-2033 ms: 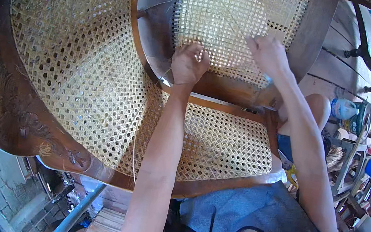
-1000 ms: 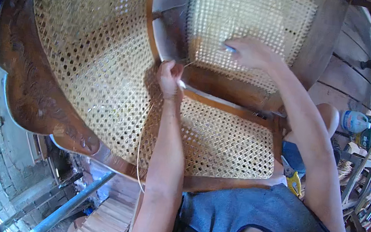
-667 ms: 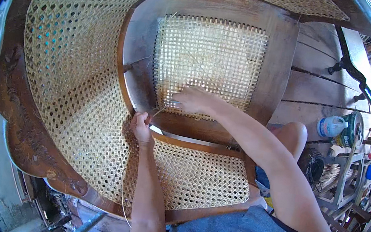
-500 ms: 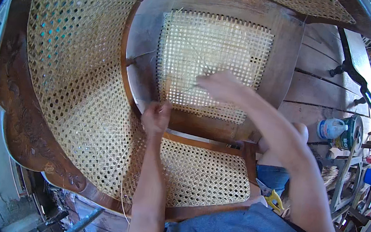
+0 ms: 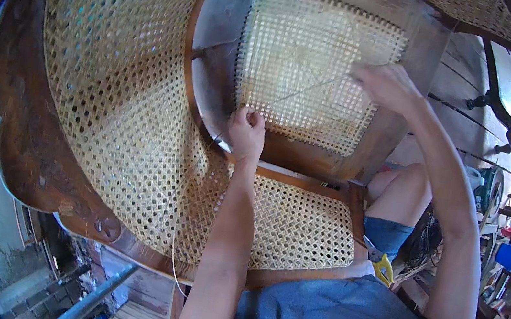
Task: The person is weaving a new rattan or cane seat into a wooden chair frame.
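A square woven cane panel (image 5: 311, 43) fills the opening of a dark wooden seat (image 5: 401, 95), with cane ends along its borders. Over its right part, my right hand (image 5: 390, 87) is closed on a thin cane strand (image 5: 311, 90). The strand stretches nearly straight, slanting down across the weave towards my left hand. My left hand (image 5: 246, 132) is pinched at the panel's lower left corner, its fingers closed on the strand; the exact grip is hard to see. A loose pale strand (image 5: 174, 246) hangs beside my left forearm.
Curved cane webbing (image 5: 104, 73) in a carved wooden frame (image 5: 35, 148) wraps the left side. Yellow-handled snips (image 5: 384, 269) lie near my right thigh. A blue container (image 5: 508, 258) and wooden furniture stand at the right; a metal pipe (image 5: 96, 297) juts in at lower left.
My right hand has swung right, away from the left, drawing the strand out straight. The left hand stays by the panel's lower left corner. The whole view has shifted slightly.
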Available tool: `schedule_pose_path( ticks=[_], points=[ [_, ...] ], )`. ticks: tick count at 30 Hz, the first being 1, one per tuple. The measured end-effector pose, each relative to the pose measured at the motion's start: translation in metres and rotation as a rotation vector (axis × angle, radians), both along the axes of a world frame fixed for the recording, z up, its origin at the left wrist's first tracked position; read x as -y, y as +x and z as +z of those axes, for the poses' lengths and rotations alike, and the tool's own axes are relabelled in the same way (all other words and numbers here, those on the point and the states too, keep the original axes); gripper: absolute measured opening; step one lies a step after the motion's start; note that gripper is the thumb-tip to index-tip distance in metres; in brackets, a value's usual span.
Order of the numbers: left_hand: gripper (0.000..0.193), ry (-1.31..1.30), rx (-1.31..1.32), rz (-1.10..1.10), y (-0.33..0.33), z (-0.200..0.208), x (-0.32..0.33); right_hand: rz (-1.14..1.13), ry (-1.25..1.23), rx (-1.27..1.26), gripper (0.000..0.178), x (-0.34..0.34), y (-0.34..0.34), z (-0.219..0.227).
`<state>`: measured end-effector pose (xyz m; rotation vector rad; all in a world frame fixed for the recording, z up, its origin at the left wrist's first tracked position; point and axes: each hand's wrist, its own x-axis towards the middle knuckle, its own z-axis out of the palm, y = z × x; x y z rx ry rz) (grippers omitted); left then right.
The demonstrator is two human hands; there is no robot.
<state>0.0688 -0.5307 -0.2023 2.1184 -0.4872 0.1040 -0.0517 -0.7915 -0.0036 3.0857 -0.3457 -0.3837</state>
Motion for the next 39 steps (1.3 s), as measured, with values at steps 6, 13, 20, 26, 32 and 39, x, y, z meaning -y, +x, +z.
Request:
schedule_pose_path(
  ticks=[6,13,20,26,32,39],
  points=[
    [0.013,0.145,0.162,-0.041,0.0,-0.006,0.001,0.043,-0.065,0.084,0.017,0.018,-0.01,-0.003],
    [0.013,0.089,0.074,-0.085,0.001,-0.003,0.001,-0.043,-0.184,0.173,0.023,0.059,-0.039,0.012],
    [0.013,-0.084,-0.17,0.057,0.011,0.028,0.01,-0.08,0.059,0.374,0.027,0.043,-0.032,0.03],
    [0.013,-0.83,-1.104,-1.586,-0.05,0.285,0.029,-0.503,0.817,0.646,0.021,-0.017,-0.054,0.063],
    [0.029,-1.837,-1.385,-2.093,-0.134,0.367,0.006,-0.398,0.959,0.933,0.015,-0.034,-0.069,0.054],
    [0.027,-1.76,-1.151,-2.235,-0.154,0.37,0.03,-0.404,0.857,1.195,0.011,-0.05,-0.072,0.05]
  ],
)
